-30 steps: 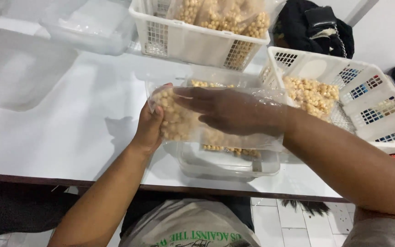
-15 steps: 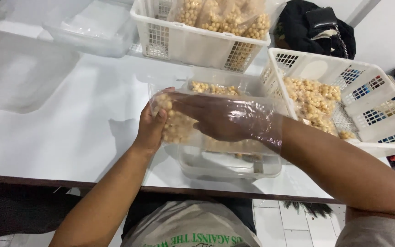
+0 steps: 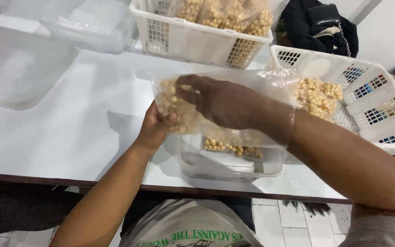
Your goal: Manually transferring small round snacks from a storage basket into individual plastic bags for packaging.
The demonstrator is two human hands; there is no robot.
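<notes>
Deeper now, my right hand (image 3: 227, 103) sits loose inside the clear chickpea bag (image 3: 179, 110) my left hand (image 3: 154, 126) grips above the clear tub (image 3: 229, 164); chickpeas remain there, filling unfinished

We could not see the right hand (image 3: 225, 103) clearly (inside the clear bag (image 3: 261, 84)); the basket (image 3: 197, 36) at twelve o'clock was cropped.
</notes>
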